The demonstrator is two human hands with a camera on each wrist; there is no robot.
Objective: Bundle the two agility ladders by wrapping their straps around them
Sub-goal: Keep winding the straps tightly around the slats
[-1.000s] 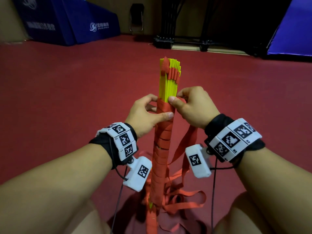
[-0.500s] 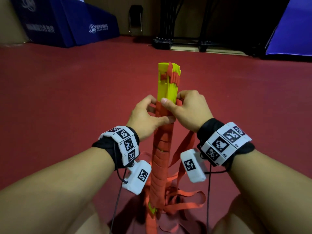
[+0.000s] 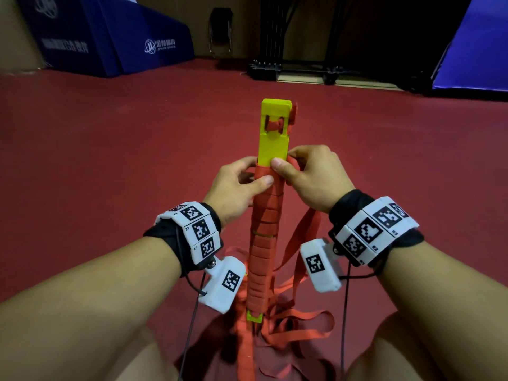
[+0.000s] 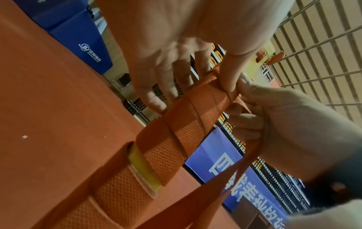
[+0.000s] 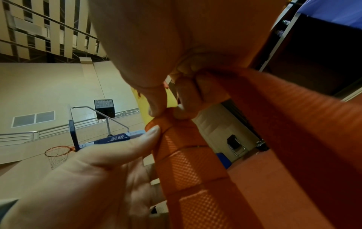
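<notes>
A stack of yellow ladder rungs point(image 3: 273, 138) stands upright before me, most of its length wound in red strap point(image 3: 265, 237). My left hand point(image 3: 236, 185) grips the wound bundle near the top turn, thumb across the front. My right hand point(image 3: 308, 177) pinches the strap at the top turn on the bundle's right side, thumb on the front. The left wrist view shows the strap wraps point(image 4: 188, 128) over a yellow rung edge point(image 4: 145, 170). In the right wrist view the strap point(image 5: 284, 131) runs down from my curled fingers point(image 5: 188, 96).
Loose red strap loops point(image 3: 297, 320) lie on the red floor point(image 3: 110, 160) by the bundle's foot, between my knees. Blue padded mats point(image 3: 132, 37) and a black rack point(image 3: 297, 67) stand along the far wall. A folding chair point(image 3: 220, 31) stands there too.
The bundle has turned, so its flat yellow face now faces me instead of the rung edges. Both hands stay at the top turn of the strap.
</notes>
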